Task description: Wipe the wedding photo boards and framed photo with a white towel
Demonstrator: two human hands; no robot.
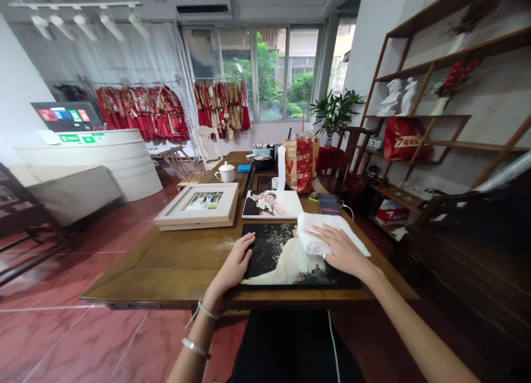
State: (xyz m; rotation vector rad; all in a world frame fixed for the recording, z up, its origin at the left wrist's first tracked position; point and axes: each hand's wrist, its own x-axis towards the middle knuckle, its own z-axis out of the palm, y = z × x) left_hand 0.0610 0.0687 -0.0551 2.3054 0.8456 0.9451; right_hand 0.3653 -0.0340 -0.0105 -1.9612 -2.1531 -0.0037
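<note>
A dark photo panel point(269, 250) with a person in a pale gown lies flat at the table's front edge. My left hand point(237, 261) rests against its left edge, thumb and fingers apart, steadying nothing between them. On the panel's upper right is a folded white cloth point(348, 233). My right hand point(338, 250) holds this cloth from above, fingers spread across it and pressing it to the panel. The cloth hides part of the picture, including the upper part of the figure. Just behind the panel lies a white-edged couple's photo point(286, 204).
Framed pictures point(199, 206) are stacked at the left of the wooden table point(166, 267). Farther back stand a lidded white mug point(226, 172), a blue box point(244, 168) and a red-and-tan bag point(302, 164). A phone point(331, 203) with a cable lies at the right.
</note>
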